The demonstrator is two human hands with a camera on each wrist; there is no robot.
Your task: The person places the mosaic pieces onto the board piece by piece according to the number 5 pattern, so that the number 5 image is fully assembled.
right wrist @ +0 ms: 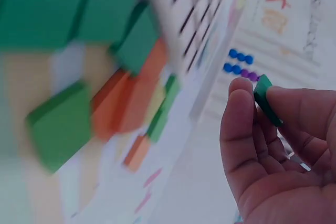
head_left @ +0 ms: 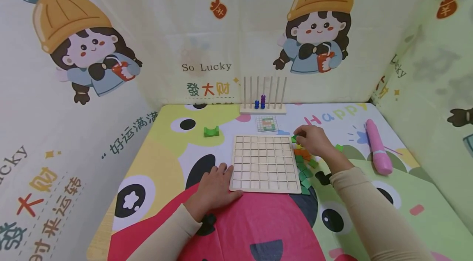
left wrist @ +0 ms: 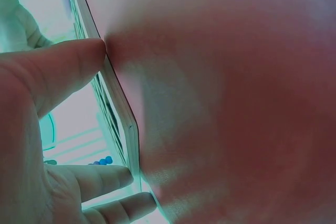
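Note:
A wooden grid board (head_left: 266, 163) lies flat on the patterned cloth, with no tiles in its squares. My left hand (head_left: 214, 188) rests at the board's near left corner, its thumb (left wrist: 68, 66) and fingertips against the edge. Over the board's far right corner is my right hand (head_left: 314, 142). It pinches a thin green tile (right wrist: 268, 101) between thumb and fingers, clear of the table in the right wrist view. Along the board's right side lie several loose green tiles (head_left: 303, 170) and orange tiles (head_left: 304, 154), some overlapping.
Behind the board lies a small pattern card (head_left: 267, 124). Farther back stands a rack of upright pegs (head_left: 263, 110) with blue and purple beads. A green curved block (head_left: 211, 131) sits at left, a pink cylindrical object (head_left: 378, 148) at right. Printed cloth walls enclose the table.

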